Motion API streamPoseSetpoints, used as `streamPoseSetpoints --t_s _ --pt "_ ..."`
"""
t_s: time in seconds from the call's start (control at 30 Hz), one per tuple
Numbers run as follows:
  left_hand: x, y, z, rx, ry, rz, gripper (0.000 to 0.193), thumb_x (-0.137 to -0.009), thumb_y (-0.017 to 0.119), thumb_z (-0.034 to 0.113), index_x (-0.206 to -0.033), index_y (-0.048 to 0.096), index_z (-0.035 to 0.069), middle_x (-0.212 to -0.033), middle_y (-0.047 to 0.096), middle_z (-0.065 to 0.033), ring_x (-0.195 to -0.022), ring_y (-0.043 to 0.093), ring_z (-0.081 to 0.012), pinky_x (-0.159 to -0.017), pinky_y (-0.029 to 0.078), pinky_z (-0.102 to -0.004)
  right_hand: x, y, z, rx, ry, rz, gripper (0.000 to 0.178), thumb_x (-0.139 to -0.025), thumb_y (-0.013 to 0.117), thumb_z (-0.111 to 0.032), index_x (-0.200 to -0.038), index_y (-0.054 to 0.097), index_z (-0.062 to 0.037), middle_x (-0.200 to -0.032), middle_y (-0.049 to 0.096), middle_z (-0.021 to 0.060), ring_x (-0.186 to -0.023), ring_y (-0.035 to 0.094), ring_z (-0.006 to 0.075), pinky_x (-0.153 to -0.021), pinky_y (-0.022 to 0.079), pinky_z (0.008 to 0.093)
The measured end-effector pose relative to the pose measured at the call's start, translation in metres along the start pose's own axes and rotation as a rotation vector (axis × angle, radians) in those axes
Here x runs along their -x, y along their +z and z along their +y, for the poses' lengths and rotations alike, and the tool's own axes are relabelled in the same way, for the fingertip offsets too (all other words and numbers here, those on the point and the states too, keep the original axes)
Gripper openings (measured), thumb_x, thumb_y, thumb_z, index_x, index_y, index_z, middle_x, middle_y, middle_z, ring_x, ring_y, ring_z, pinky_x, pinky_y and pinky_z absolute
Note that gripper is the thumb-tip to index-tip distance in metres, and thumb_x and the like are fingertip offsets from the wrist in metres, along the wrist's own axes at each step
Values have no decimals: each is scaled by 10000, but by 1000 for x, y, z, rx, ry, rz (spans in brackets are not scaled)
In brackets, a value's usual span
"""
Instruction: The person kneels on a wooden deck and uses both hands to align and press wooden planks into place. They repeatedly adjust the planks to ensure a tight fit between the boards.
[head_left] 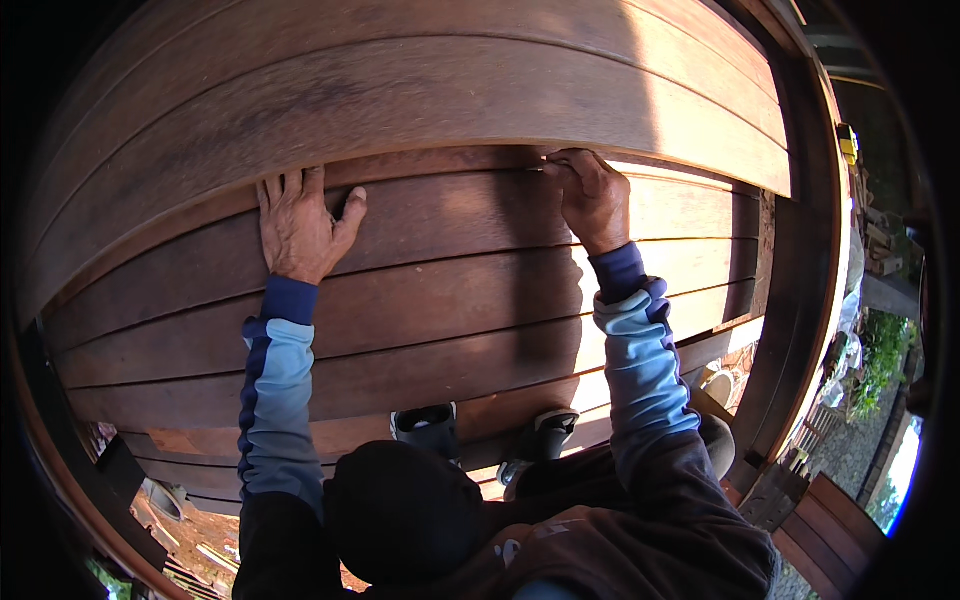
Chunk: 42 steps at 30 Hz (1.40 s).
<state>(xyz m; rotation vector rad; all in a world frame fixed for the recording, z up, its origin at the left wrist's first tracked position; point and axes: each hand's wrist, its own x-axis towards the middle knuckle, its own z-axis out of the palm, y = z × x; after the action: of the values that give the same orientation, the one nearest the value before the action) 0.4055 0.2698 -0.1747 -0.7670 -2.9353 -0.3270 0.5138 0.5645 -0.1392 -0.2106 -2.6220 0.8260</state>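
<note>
A raised level of reddish-brown wooden planks (400, 90) spans the far side, its front edge overhanging a lower level of similar planks (440, 220). My left hand (303, 232) rests palm down on the lower planks, thumb spread to the right. Its fingers stretch away to the overhanging edge, where the tips are partly hidden beneath it. Further right, my right hand (594, 203) is closed in a pinch right at that same edge. Something small and pale seems to show at its fingertips, too small to name.
A dark wooden beam (800, 330) runs along the right side. Two dark shoes (427, 428) show below the near planks. Beyond the beam stand green plants (880, 360) and a paved path, with a small yellow object (848, 144) higher up. Strong sunlight falls on the right.
</note>
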Motion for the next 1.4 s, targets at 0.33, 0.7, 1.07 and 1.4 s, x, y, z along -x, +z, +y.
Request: streamPoseSetpoints --t_s 0.33,0.7,1.07,1.4 --pt "0 4 -4 0 5 5 678 -815 590 497 -1190 584 -68 -1222 515 -261 -1229 403 -454 -1054 314 -572 5 -5 12 -180 277 -1 76 -810 630 55 -873 616 15 -789 669 102 -676 661 166 -630 526 279" --pt "1 3 -1 8 -3 18 659 -809 620 472 -1200 586 -58 -1256 498 -252 -1236 398 -444 -1054 312 -563 7 0 24 -665 363 162 36 -890 592 35 -905 621 20 -804 660 69 -695 642 138 -631 542 262" --pt "0 4 -3 -22 -2 13 638 -811 594 485 -1167 611 -44 -1220 514 -253 -1210 421 -446 -1051 318 -567 11 -13 20 -874 443 447 50 -910 615 -59 -906 589 -16 -780 638 81 -655 632 151 -616 563 294" --pt "0 0 1 6 -4 19 606 -842 564 445 -1172 593 -63 -1238 508 -277 -1225 404 -457 -1060 294 -569 23 -28 -22 841 -499 -345 377 -824 524 -140 -1141 585 55 -1184 587 210 -1148 545 344 -1045 365 464"
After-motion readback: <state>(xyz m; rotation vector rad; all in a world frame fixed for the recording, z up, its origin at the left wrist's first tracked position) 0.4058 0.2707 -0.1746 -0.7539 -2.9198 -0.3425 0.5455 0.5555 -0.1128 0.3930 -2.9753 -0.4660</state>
